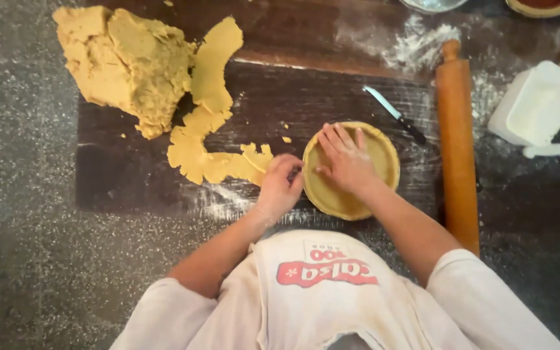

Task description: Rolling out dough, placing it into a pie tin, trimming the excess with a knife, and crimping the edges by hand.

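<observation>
Head view: right hand (345,162) presses flat, fingers spread, into the dough-lined pie tin (384,152); left hand (280,185) pinches its rim (dough scraps (218,162) beside).

A white rectangular tub (536,102) stands open on the table at about three o'clock, its pale contents showing. At six o'clock, the white apron (312,291) bears a red oblong label (326,272) under a small white one (325,252).
</observation>
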